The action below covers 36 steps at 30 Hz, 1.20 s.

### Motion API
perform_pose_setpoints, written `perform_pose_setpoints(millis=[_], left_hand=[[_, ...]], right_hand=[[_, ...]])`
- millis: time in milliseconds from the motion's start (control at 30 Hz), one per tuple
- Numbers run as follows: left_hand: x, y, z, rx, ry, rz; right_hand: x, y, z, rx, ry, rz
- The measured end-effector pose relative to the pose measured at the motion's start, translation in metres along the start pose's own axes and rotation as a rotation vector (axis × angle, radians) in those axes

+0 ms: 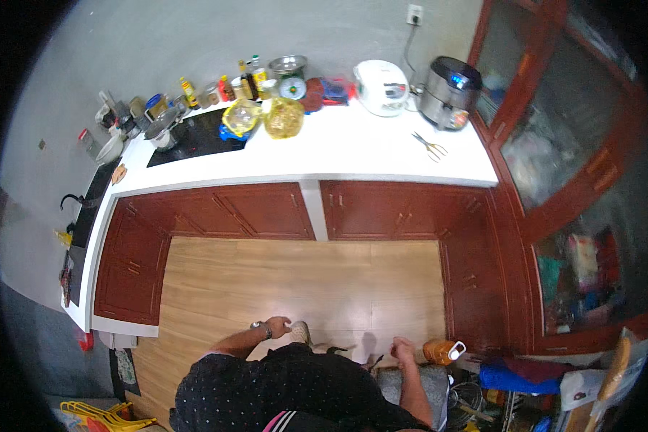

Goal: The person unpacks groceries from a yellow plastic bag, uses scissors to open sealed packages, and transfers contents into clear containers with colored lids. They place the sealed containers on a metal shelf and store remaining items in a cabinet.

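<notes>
My left hand (278,327), with a watch on its wrist, hangs low over the wood-look floor (302,281) beside a light shoe (300,331). Nothing shows in it, but its fingers are too small to read. My right hand (403,350) hangs with curled fingers on the other side of my body; its palm is hidden. Just right of it, apart from it, stands a plastic jug of amber liquid (439,352) with a white handle. Ahead, the white countertop (367,154) bears a pair of scissors (430,146), a filled yellowish plastic bag (284,119) and an open yellow bag (241,117).
A white rice cooker (380,89) and an air fryer (450,94) stand at the back right. A dial scale (291,81), sauce bottles (247,81) and a lidded pot (163,132) line the wall. A glass-fronted cabinet (540,162) bounds the right; yellow hangers (105,416) lie lower left.
</notes>
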<state>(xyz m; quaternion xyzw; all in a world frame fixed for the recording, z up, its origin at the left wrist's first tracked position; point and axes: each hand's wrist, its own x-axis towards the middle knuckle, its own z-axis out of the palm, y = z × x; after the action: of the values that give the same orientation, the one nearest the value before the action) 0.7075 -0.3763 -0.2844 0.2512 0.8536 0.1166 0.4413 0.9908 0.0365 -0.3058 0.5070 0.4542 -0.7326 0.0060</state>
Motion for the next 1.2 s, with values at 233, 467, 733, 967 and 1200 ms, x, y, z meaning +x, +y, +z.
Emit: perform_pose_setpoints(millis=[233, 467, 733, 967, 1200], left_hand=[[-0.037, -0.196, -0.04, -0.435, 0.275, -0.495], [-0.02, -0.235, -0.127, -1.002, 0.809, -0.351], [0.024, -0.155, -0.375, -0.968, 1.22, -0.047], [0.081, -0.104, -0.645, -0.533, 1.331, -0.048], [0.205, -0.102, -0.771, -0.525, 0.787, -0.336]], right_hand=[[0.054, -0.092, 0.15, 0.062, 0.091, -0.041], [0.104, -0.194, 0.364, -0.404, -0.239, -0.203], [0.163, -0.369, 0.662, -0.551, -0.145, -0.936], [0.2, -0.517, 0.776, -0.469, 0.351, -1.17], [0.259, -0.526, 0.796, -1.047, 0.462, -1.261]])
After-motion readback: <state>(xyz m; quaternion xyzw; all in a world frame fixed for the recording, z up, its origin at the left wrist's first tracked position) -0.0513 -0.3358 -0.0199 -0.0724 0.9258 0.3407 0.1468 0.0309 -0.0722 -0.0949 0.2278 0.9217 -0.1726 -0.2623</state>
